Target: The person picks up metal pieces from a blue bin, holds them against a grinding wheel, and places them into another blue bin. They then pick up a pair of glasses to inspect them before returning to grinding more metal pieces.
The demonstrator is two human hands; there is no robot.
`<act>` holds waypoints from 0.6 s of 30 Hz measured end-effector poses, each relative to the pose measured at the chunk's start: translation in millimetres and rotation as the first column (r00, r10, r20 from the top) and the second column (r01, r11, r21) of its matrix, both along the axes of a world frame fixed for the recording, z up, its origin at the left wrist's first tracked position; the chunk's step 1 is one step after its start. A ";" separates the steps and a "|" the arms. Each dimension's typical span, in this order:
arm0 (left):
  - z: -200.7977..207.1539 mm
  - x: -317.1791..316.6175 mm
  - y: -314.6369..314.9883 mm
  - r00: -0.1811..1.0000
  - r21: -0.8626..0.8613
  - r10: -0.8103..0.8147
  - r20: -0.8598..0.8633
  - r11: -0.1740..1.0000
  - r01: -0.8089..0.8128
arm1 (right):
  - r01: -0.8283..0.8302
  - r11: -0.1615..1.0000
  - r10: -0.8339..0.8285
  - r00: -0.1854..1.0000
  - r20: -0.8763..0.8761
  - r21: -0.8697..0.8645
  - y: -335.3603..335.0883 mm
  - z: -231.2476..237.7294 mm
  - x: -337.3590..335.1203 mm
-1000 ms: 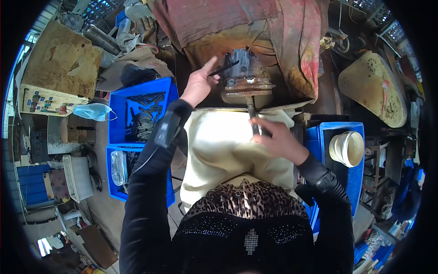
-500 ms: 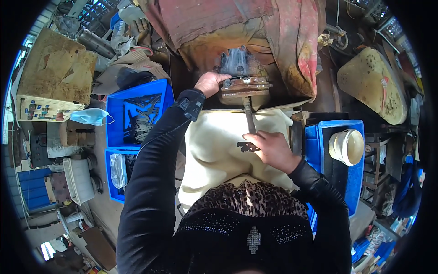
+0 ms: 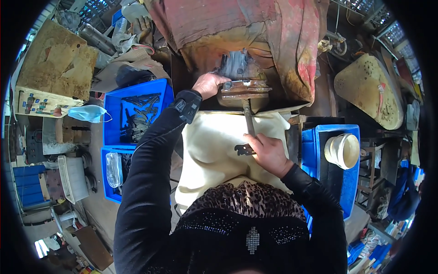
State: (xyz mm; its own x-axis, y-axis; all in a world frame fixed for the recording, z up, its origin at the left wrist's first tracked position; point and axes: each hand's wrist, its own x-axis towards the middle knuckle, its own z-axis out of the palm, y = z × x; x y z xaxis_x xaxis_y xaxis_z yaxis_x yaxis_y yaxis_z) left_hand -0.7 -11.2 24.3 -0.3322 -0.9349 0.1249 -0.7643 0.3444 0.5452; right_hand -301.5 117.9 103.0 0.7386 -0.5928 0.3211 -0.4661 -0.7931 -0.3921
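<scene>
A rusty metal fixture (image 3: 246, 89) stands in front of me, with a long bar handle (image 3: 248, 118) running back toward my lap. My left hand (image 3: 210, 86) reaches to the fixture's left end, its fingers closed together there; what they pinch, if anything, is hidden. Over my lap, my right hand (image 3: 273, 155) is closed, with its thumb and forefinger at the near end of the handle. A dark, flat, notched metal piece (image 3: 245, 150) sticks out from the left of the same hand. Behind the fixture is a blurred whitish-blue patch (image 3: 237, 64), like spray.
Stained red cloth (image 3: 228, 20) hangs over the work area. At the left, a blue bin (image 3: 108, 119) holds several dark metal pieces, with another blue bin (image 3: 106, 182) nearer. A pale bucket (image 3: 335, 150) stands on a blue tub (image 3: 356, 182) at the right. Pale cloth (image 3: 205, 150) covers my lap.
A thin dark strip that lay along the fixture's top by my left fingers no longer shows there. Both hands remain in nearly the same places, while the view has shifted slightly.
</scene>
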 end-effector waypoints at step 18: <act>33.3 0.1 79.9 0.844 -0.323 0.508 -0.173 0.780 -0.536 | 0.368 0.928 -0.371 0.910 0.186 0.050 -202.2 96.4 111.5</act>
State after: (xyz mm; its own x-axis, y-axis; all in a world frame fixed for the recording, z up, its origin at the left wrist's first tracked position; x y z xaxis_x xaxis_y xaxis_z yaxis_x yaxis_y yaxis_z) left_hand -0.5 68.7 57.5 0.2169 -0.8524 0.4757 -0.8456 0.0794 0.5279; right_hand -190.0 -84.4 199.4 0.3926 -0.8170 0.4225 -0.6410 -0.5724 -0.5114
